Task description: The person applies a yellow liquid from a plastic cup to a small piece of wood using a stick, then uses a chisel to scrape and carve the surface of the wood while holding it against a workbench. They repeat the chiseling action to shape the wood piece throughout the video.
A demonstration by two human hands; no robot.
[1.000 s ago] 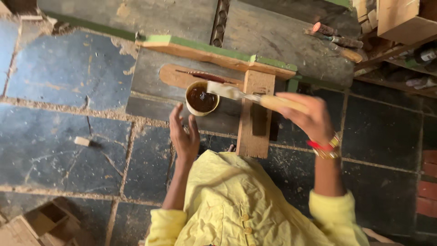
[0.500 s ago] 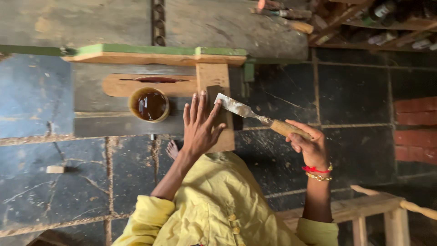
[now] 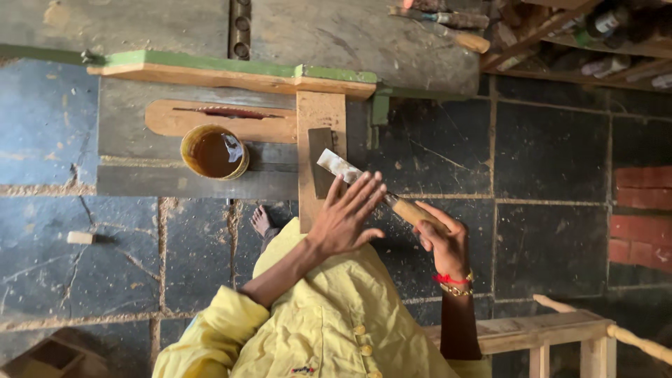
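The putty knife (image 3: 364, 183) lies slanted over the upright wooden board (image 3: 318, 140); its flat, smeared blade rests near a small dark block (image 3: 321, 161) on that board; its wooden handle points down and to the right. The right hand (image 3: 441, 238) is closed around that handle; a red band and a gold bangle sit on its wrist. The left hand (image 3: 346, 217) is open and flat, with the fingers spread wide; it hovers over the middle of the knife and the lower end of the board; whether it touches them cannot be told. To the left, a round tin (image 3: 213, 152) of brown liquid stands on a grey slab, just below a flat rounded piece of wood (image 3: 220, 120). A long green-edged plank (image 3: 231, 73) runs across above them. A bare foot (image 3: 262, 220) shows on the dark stone floor; the person wears a yellow shirt (image 3: 329, 322). A wooden bench (image 3: 539, 332) stands at the lower right.
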